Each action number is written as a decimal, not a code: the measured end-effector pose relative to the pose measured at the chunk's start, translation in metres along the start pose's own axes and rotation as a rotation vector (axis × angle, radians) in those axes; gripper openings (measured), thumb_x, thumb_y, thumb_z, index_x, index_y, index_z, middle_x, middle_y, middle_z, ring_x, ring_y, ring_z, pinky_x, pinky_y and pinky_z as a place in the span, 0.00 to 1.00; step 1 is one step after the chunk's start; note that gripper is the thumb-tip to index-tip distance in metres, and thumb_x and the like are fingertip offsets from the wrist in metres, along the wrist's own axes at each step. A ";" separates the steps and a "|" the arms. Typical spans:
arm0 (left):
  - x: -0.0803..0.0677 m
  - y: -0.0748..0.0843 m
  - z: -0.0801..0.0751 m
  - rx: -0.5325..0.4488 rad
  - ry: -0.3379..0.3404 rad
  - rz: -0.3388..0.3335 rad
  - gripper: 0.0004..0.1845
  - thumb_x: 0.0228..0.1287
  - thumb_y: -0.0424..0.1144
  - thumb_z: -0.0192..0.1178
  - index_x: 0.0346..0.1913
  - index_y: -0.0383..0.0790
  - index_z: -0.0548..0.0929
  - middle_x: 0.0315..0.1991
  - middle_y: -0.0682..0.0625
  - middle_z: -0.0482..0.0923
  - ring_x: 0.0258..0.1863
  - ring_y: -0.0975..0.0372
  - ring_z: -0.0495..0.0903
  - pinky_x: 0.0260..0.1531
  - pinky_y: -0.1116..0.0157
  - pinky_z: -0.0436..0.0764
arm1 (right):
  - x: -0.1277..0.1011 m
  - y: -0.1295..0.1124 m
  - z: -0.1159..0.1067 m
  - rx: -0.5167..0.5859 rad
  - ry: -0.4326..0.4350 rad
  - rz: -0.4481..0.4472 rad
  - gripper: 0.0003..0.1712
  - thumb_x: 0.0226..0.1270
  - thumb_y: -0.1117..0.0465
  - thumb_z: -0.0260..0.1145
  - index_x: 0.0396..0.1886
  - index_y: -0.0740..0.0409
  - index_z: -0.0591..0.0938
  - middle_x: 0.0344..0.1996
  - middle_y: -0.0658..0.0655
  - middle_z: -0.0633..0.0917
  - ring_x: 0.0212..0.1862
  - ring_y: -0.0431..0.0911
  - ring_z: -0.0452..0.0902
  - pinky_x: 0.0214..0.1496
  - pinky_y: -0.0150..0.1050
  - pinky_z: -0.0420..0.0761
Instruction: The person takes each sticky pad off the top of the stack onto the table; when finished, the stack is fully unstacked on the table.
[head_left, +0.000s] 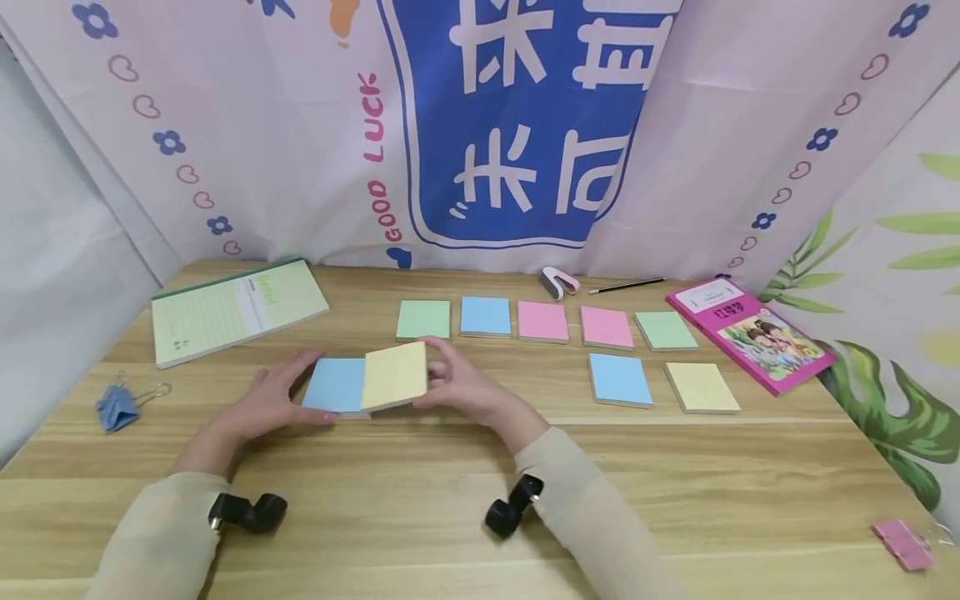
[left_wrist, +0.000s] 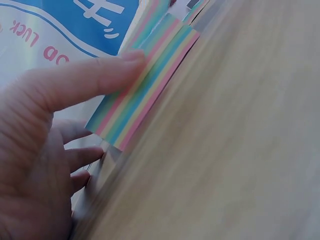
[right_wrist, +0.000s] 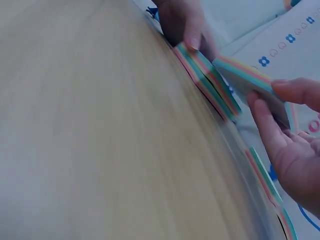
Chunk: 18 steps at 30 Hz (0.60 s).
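My left hand (head_left: 264,402) holds a blue sticky note pad (head_left: 334,385) at its left end, thumb along the near edge and fingers at the far side. In the left wrist view the thumb presses the pad's rainbow-striped side (left_wrist: 145,92). My right hand (head_left: 468,390) pinches a yellow sticky note pad (head_left: 395,377) by its right side. The yellow pad is tilted and raised, its left edge at the blue pad's right edge. In the right wrist view, the pads (right_wrist: 207,82) by the left hand look stacked in two layers; the lower one is mostly hidden from above.
Behind lie green (head_left: 423,319), blue (head_left: 485,317) and pink pads (head_left: 543,321), with more pads to the right. A notebook (head_left: 240,312), stapler (head_left: 559,282), pencil (head_left: 627,286) and pink book (head_left: 750,333) line the back. Binder clips, blue (head_left: 117,407) and pink (head_left: 903,544), lie at the sides.
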<state>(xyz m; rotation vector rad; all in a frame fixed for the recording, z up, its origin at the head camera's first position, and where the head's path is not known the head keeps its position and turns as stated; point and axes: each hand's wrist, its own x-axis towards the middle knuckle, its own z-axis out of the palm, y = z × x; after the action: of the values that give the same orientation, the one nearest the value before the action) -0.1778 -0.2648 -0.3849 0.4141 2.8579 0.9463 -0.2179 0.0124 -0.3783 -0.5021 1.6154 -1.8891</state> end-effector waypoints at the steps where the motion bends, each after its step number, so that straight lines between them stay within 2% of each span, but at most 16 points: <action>1: 0.000 0.000 0.001 0.008 0.003 0.003 0.52 0.39 0.55 0.65 0.64 0.35 0.50 0.62 0.32 0.48 0.60 0.40 0.43 0.50 0.39 0.38 | -0.006 -0.002 -0.006 0.027 0.005 0.002 0.52 0.41 0.85 0.58 0.66 0.53 0.47 0.50 0.67 0.70 0.45 0.55 0.72 0.44 0.42 0.73; 7: 0.001 -0.001 0.002 0.026 0.022 0.003 0.53 0.37 0.56 0.66 0.64 0.35 0.51 0.62 0.33 0.48 0.60 0.41 0.44 0.50 0.39 0.38 | -0.040 -0.014 -0.049 0.093 0.066 0.034 0.52 0.43 0.84 0.55 0.66 0.50 0.46 0.56 0.69 0.62 0.47 0.55 0.70 0.47 0.43 0.71; 12: 0.000 -0.001 0.002 0.022 0.012 0.001 0.53 0.38 0.56 0.66 0.65 0.36 0.50 0.62 0.33 0.47 0.60 0.41 0.42 0.50 0.39 0.37 | -0.063 -0.017 -0.083 0.116 0.120 0.047 0.52 0.46 0.84 0.53 0.67 0.49 0.43 0.58 0.69 0.59 0.45 0.53 0.72 0.47 0.42 0.71; 18: 0.001 0.000 0.002 0.025 0.008 -0.001 0.54 0.37 0.56 0.66 0.65 0.36 0.50 0.62 0.32 0.47 0.60 0.40 0.42 0.50 0.39 0.36 | -0.087 -0.020 -0.107 0.103 0.181 0.067 0.52 0.47 0.84 0.53 0.67 0.50 0.42 0.59 0.70 0.57 0.44 0.52 0.72 0.46 0.41 0.72</action>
<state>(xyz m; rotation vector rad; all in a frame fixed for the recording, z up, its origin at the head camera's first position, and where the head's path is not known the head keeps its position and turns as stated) -0.1782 -0.2630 -0.3865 0.4125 2.8795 0.9148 -0.2241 0.1508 -0.3711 -0.2369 1.6161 -2.0028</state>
